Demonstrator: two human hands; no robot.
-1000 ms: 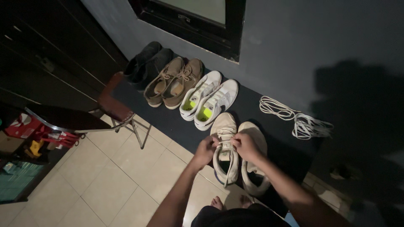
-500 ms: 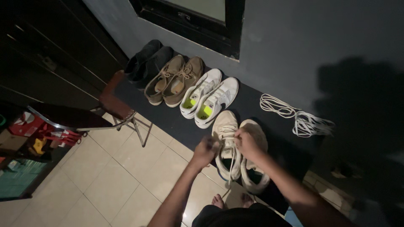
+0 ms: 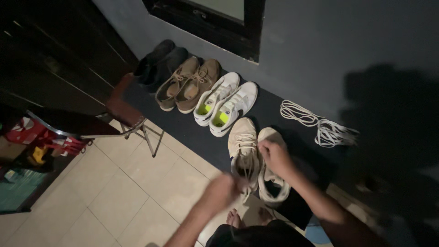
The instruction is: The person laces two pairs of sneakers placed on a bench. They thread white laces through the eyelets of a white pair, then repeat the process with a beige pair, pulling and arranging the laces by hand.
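Note:
A pair of worn cream sneakers stands on a dark mat (image 3: pixel 192 132) in front of me. My left hand (image 3: pixel 222 190), blurred by motion, is closed on a shoelace (image 3: pixel 247 176) drawn from the left cream sneaker (image 3: pixel 242 142) back toward my body. My right hand (image 3: pixel 274 155) rests over the gap between the two shoes, fingers pinched at the lacing of the left one. The right cream sneaker (image 3: pixel 273 187) lies partly under my right wrist.
Along the mat sit white sneakers (image 3: pixel 224 103) with yellow insoles, tan lace-up shoes (image 3: pixel 187 84) and dark shoes (image 3: pixel 157 61). Loose white laces (image 3: pixel 320 126) lie at the right. A folding chair (image 3: pixel 123 114) stands left on the tile floor. My bare feet (image 3: pixel 235 218) show below.
My left hand has pulled away from the shoe toward my body, drawing the lace out. My right hand has stayed at the lacing.

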